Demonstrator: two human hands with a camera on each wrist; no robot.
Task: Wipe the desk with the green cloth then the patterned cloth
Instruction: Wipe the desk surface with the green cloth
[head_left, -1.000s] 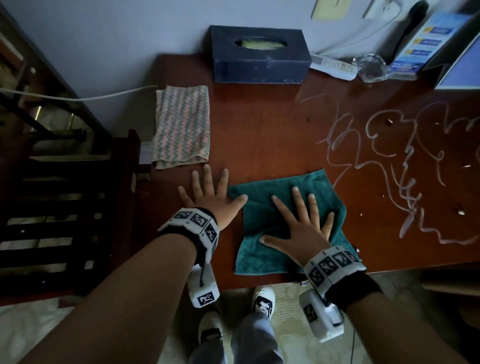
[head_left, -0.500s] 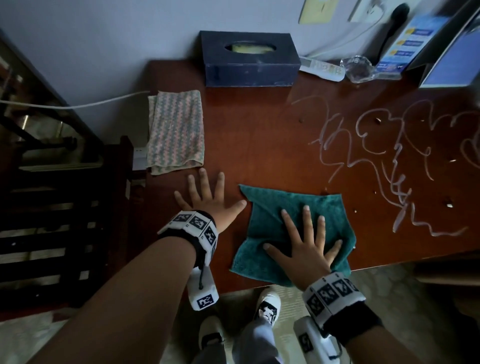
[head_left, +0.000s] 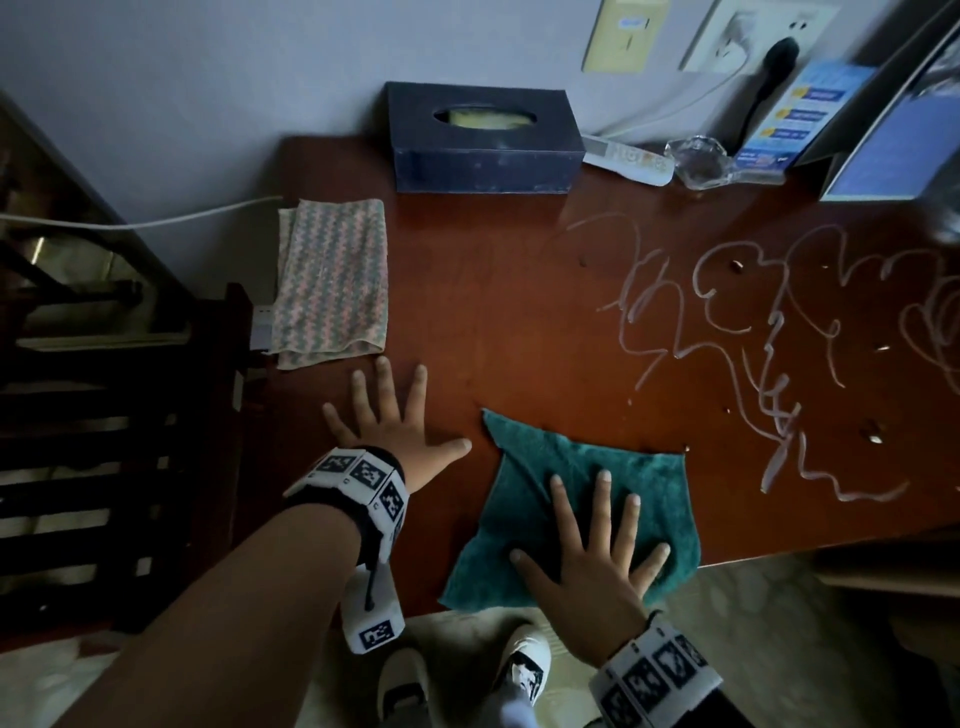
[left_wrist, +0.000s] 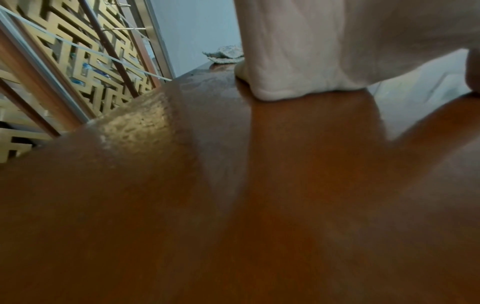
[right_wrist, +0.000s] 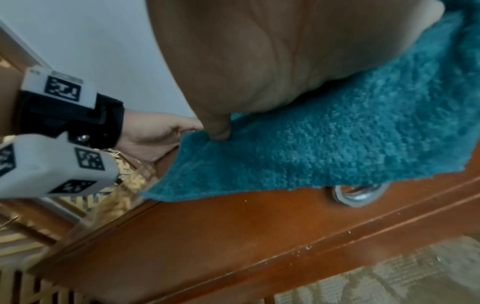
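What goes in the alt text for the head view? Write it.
A person's right hand presses flat on a green cloth at the near edge of a wooden desk, while the left hand rests flat on the wood. A folded patterned cloth lies at the left; pale scribbles cover the right.

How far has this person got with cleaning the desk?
Barely begun. The right hand presses flat on the green cloth at the near edge of the desk, while the pale scribbles to its right remain unwiped. The left hand rests flat on the wood. The patterned cloth lies folded, untouched.
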